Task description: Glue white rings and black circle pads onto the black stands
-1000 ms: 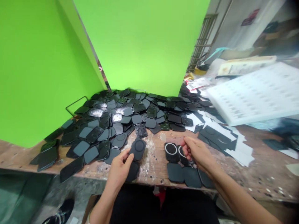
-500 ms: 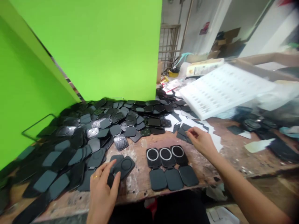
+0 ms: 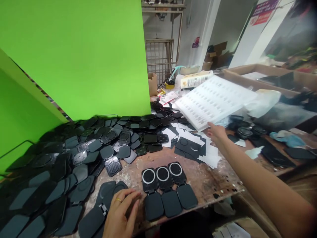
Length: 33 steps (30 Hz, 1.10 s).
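Three black hinged folding pads [image 3: 168,188] lie unfolded side by side on the worn table, white rings on their far halves. My left hand [image 3: 121,211] rests just left of them, fingers loosely spread, over other dark hinged pads [image 3: 92,218]. Farther right, my right hand [image 3: 218,134] reaches to the near corner of a tilted white sheet [image 3: 213,99] with rows of small marks. Its fingers are bent together at the edge; what they hold, if anything, is hidden. Beside that hand lie black cut sheets [image 3: 187,148] and white paper pieces [image 3: 210,157].
A big heap of dark hinged pads [image 3: 74,165] covers the left of the table before a bright green panel [image 3: 79,59]. A cardboard box [image 3: 267,79] stands back right, near a blue cloth-like piece [image 3: 288,138] and black flat parts [image 3: 272,153].
My right hand has left the black sheets and moved to the white sheet's corner. My left hand has shifted toward the three ringed pads. The view has turned right.
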Available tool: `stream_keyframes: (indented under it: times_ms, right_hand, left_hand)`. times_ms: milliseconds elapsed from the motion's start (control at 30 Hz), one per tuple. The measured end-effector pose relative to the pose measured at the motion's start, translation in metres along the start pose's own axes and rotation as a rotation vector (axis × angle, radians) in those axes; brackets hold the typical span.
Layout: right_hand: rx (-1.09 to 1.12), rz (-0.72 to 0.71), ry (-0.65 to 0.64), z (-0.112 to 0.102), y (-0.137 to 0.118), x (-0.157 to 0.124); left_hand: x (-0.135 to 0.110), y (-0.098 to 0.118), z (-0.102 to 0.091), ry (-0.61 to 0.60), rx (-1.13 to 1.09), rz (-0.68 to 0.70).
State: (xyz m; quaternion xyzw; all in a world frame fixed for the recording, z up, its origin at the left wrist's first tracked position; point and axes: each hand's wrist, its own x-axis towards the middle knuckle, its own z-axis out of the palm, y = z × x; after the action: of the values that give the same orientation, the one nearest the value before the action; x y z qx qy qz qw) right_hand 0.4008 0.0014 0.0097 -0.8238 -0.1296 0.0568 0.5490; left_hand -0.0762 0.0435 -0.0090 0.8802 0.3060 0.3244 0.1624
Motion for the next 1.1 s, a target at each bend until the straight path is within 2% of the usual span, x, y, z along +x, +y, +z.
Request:
stream_keyframes:
  times_ms: [100, 167, 233, 300, 367, 433, 533, 600, 700, 833, 967, 1033, 1100]
  right_hand:
    - [0.057, 0.023, -0.025, 0.006, -0.003, -0.015]
    - [0.090, -0.010, -0.121, 0.011, -0.005, -0.038]
    - [0.068, -0.112, -0.341, 0.013, -0.005, -0.066]
    - [-0.040, -0.296, -0.596, 0.011, -0.003, -0.092]
    - [-0.210, -0.497, -0.738, 0.006, 0.002, -0.107]
    - [-0.386, -0.635, -0.683, 0.002, 0.010, -0.109]
    - [-0.648, -0.762, -0.506, 0.000, 0.026, -0.099]
    - [-0.792, -0.804, -0.440, 0.000, 0.036, -0.092]
    - [-0.903, -0.770, -0.399, 0.004, 0.047, -0.086]
    - [-0.955, -0.660, -0.345, 0.010, 0.051, -0.078]
    - [-0.952, -0.569, -0.271, 0.010, 0.041, -0.067]
    - [-0.837, -0.554, -0.253, 0.005, 0.031, -0.064]
    - [-0.614, -0.520, -0.243, -0.003, 0.018, -0.066]
  left_hand:
    - [-0.001, 0.006, 0.000, -0.049, -0.032, -0.064]
    - [-0.003, 0.010, 0.002, -0.095, -0.061, -0.114]
    - [-0.003, 0.014, 0.005, -0.129, -0.090, -0.148]
    - [-0.003, 0.016, 0.009, -0.146, -0.112, -0.164]
    - [-0.002, 0.019, 0.011, -0.149, -0.125, -0.172]
    - [-0.001, 0.020, 0.013, -0.157, -0.134, -0.179]
    - [-0.002, 0.021, 0.013, -0.173, -0.150, -0.187]
    - [-0.003, 0.019, 0.013, -0.180, -0.160, -0.187]
    - [-0.004, 0.017, 0.012, -0.167, -0.168, -0.191]
    - [-0.006, 0.018, 0.009, -0.149, -0.175, -0.208]
    - [-0.007, 0.020, 0.006, -0.153, -0.210, -0.238]
    - [-0.007, 0.021, 0.004, -0.154, -0.237, -0.264]
    - [-0.006, 0.021, 0.001, -0.165, -0.281, -0.309]
